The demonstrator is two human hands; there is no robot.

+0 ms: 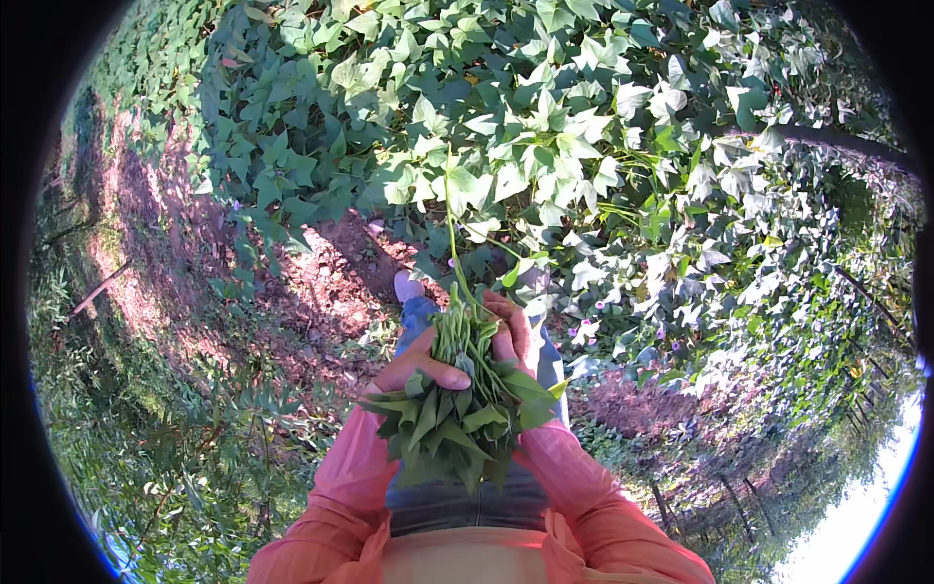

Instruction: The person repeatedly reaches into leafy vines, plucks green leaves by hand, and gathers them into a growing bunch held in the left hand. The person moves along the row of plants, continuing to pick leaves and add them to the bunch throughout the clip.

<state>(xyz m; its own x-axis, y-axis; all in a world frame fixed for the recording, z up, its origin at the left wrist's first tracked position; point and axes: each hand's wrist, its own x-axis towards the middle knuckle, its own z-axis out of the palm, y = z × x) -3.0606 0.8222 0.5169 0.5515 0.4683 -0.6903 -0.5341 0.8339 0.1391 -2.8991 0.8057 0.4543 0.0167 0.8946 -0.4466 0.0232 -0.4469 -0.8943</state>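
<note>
A bunch of leafy green stems (460, 423), which look like sweet potato leaves, is held in front of my body with the leaves towards me and the stem ends pointing away. My left hand (419, 365) is wrapped around the bunch, its thumb lying across the stems. At the bunch's right side, my right hand (512, 328) has its fingers bent around a few stems near the cut ends. A long thin vine (452, 241) runs from beside the right fingers up towards the plants. Part of my right hand is hidden by leaves.
A dense bed of leafy vines (511, 124) spreads ahead and to the right. Bare reddish soil (336, 270) shows to the left of my shoe (408, 286). Small purple flowers (584, 332) grow on the right. A stick (101, 289) lies far left; a dark pole (839, 139) crosses the upper right.
</note>
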